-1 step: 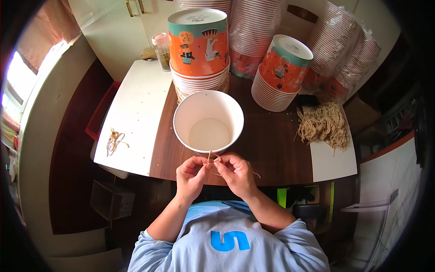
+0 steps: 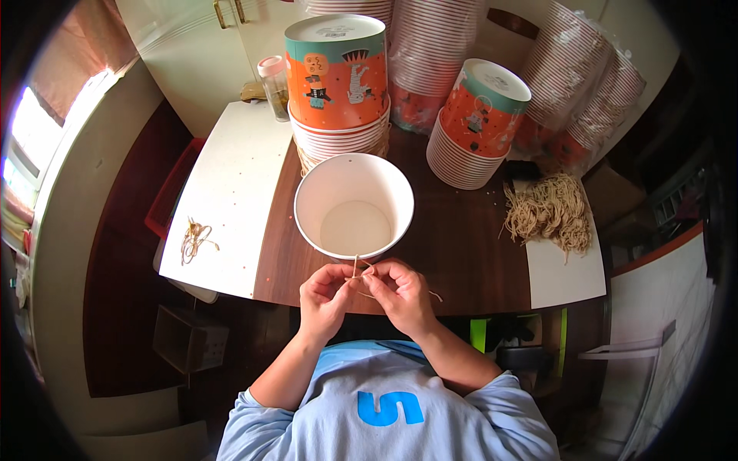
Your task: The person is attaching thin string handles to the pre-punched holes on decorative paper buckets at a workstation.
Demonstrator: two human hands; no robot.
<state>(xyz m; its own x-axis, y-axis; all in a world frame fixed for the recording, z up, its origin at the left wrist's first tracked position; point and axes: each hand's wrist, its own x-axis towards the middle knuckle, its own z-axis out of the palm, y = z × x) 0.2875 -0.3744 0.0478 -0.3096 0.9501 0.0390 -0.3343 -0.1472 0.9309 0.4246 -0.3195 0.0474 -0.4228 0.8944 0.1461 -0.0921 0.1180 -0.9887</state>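
Right in front of me an open white paper bucket (image 2: 355, 181) stands upright on the table. A thin beige cord (image 2: 355, 266) comes from the bucket's near rim. Just outside that rim, my left hand (image 2: 324, 298) pinches the cord between thumb and forefinger. Close beside it, my right hand (image 2: 405, 298) is also closed on the cord, and a loose end trails out past its right side. The fingertips nearly meet, and the cord crosses between them in a small loop. Whether a knot sits there is too small to tell.
Behind the bucket rises a stack of upside-down orange and green buckets (image 2: 336, 84); a second stack (image 2: 480, 115) stands right of it. Plastic-wrapped buckets (image 2: 434, 46) fill the back. A pile of cords (image 2: 550, 211) lies right, a few cords (image 2: 197, 240) left. A lidded bottle (image 2: 275, 88) stands back left.
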